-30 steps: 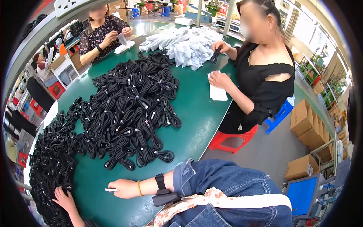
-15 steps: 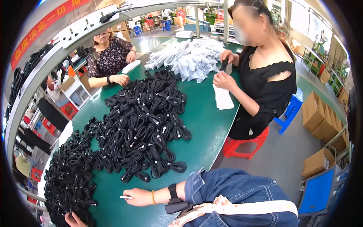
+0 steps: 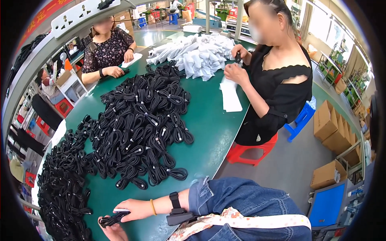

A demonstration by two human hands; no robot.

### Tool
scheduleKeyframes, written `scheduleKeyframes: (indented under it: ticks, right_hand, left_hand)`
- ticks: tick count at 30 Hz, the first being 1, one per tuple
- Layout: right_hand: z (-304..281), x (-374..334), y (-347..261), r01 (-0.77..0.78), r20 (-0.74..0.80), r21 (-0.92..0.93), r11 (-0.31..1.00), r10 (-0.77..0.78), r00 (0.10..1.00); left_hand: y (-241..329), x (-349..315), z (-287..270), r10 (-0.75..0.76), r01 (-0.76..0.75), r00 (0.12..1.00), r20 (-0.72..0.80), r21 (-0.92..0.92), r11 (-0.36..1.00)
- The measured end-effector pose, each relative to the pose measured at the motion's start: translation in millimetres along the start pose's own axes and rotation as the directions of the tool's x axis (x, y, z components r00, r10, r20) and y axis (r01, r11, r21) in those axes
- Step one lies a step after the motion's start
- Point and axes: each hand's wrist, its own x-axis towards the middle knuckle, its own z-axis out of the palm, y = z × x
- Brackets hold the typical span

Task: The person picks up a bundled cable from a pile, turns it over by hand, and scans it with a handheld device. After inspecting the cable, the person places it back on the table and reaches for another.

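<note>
One black cable bundle (image 3: 111,219) is over the near end of the green surface (image 3: 209,134), the left hand (image 3: 114,231) with fingers curled around it, the right hand (image 3: 137,209) gripping its end plus one white piece (image 3: 120,210). Similar bundles (image 3: 132,124), too many to count, and one white pouch heap (image 3: 201,56) lie beyond; two co-workers (image 3: 283,82) are alongside, one red stool (image 3: 251,153) and one blue stool (image 3: 300,119) rightward.
</note>
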Motion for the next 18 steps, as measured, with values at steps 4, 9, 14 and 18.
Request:
scheduleKeyframes:
  ticks: [4,9,14,18]
  right_hand:
    - [-4,-1,-11,-0.063,0.080,-0.065,0.996,0.068,0.994]
    - [-6,-2,-9,-0.033,-0.012,-0.210,0.977,0.031,0.999]
    - [-10,-3,-2,0.050,-0.010,-0.213,0.976,-0.053,0.999]
    - [-3,0,3,0.069,0.026,-0.195,0.978,-0.066,0.998]
  left_hand:
    - [6,-11,23,-0.269,0.140,0.961,-0.063,-0.729,0.671]
    - [11,-6,25,-0.219,0.161,0.976,-0.015,-0.630,0.759]
    - [-19,-14,18,-0.261,0.144,0.963,-0.060,-0.706,0.693]
    - [-13,-15,14,-0.261,0.158,0.961,-0.093,-0.589,0.793]
